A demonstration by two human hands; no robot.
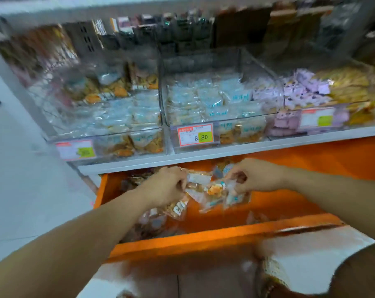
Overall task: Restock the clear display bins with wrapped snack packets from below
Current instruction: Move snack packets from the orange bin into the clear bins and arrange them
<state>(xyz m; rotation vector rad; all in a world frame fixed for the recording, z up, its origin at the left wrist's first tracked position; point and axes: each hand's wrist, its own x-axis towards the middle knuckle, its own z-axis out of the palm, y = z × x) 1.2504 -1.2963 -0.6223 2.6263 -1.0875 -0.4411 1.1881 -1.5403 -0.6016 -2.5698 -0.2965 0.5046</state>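
Below, snack packets (216, 190) were held.
Left hand (167, 186) and right hand (255, 177) each pinched them, bunched between both over the orange drawer (203, 238).

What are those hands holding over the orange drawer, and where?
The left hand and right hand each pinch clear plastic-wrapped snack packets by their upper edges; blur hides finer detail.

Single wide-angle camera, worn on the person's head, faces forward and down at close range. It looks into the open orange drawer (203, 239) at centre, with the clear display bins (203, 123) on the white shelf (225, 150) above.
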